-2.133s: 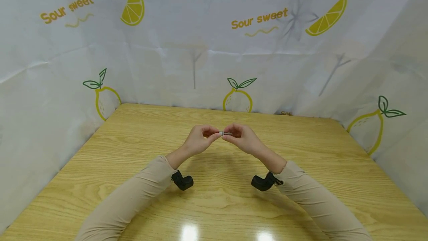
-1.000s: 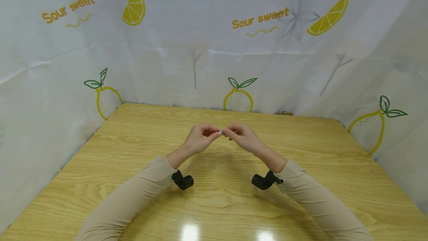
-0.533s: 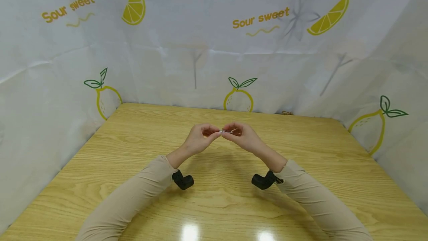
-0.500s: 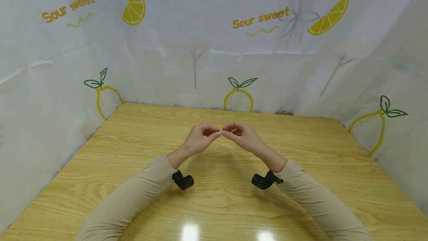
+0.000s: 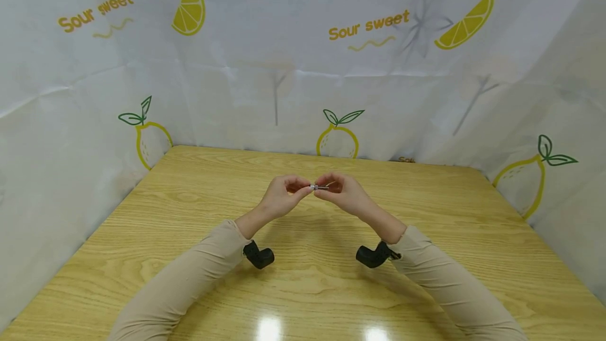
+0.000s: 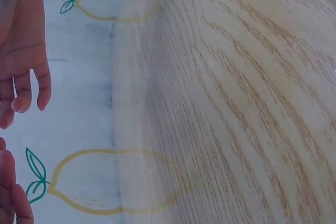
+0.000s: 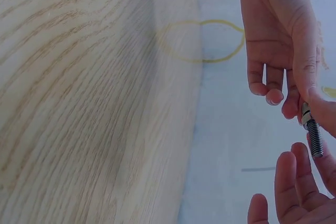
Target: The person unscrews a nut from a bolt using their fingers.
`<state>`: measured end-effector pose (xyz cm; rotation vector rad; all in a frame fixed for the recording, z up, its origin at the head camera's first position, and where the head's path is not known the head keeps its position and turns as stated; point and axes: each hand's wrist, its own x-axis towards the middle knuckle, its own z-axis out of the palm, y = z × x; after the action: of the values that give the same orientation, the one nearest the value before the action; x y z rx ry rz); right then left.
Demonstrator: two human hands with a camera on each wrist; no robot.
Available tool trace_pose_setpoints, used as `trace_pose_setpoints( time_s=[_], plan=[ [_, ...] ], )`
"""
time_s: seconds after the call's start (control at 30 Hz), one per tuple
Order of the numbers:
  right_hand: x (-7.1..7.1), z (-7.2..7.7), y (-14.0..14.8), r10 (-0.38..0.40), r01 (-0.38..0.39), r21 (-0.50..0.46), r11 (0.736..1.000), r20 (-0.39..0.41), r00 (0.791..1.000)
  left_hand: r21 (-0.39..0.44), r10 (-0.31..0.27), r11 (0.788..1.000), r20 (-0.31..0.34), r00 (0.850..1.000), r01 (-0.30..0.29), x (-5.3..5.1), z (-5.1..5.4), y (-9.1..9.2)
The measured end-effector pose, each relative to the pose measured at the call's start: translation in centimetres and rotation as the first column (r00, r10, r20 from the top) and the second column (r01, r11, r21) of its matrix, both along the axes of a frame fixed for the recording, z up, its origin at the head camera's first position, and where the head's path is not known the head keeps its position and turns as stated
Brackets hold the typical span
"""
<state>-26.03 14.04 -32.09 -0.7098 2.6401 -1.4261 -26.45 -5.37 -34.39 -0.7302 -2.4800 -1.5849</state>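
Observation:
My left hand [image 5: 278, 199] pinches one end of a small metal bolt [image 5: 324, 188] between thumb and index finger, above the table. The bolt's threaded shank [image 7: 315, 140] points toward my right palm. My right hand [image 5: 349, 198] has its thumb and index finger around the nut [image 7: 305, 116] near the left fingertips. The bolt's held end is hidden by the left fingers. In the left wrist view, both hands show only partly at the left edge, and the bolt is out of sight.
A wood-grain table [image 5: 303, 278] lies under both hands. White cloth [image 5: 236, 93] with lemon prints encloses its back and sides. Black wrist mounts [image 5: 259, 256] hang below both sleeves.
The left hand stays in place holding the bolt. My right thumb and fingers rolled over the nut a second ago, covering the shank, then drew back apart, and the shank shows again.

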Motion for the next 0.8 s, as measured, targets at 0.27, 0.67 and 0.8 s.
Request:
trace_pose_setpoints(
  time_s=[0.27, 0.67, 0.8],
  plan=[
    [-0.02, -0.14, 0.06, 0.023, -0.024, 0.041, 0.999, 0.027, 0.999, -0.001, -0.002, 1.000, 0.002, 1.000, 0.002, -0.03, -0.06, 0.00],
    [-0.05, 0.01, -0.09, -0.014, 0.013, 0.030, 0.999, 0.014, 1.000, 0.019, 0.000, 1.000, -0.006, 1.000, 0.000, -0.10, -0.20, -0.02],
    [-0.05, 0.05, -0.08, -0.011, 0.010, 0.054, 0.998, 0.007, 1.000, 0.020, -0.003, 1.000, -0.007, 1.000, 0.003, -0.08, -0.23, -0.01]
  ],
)
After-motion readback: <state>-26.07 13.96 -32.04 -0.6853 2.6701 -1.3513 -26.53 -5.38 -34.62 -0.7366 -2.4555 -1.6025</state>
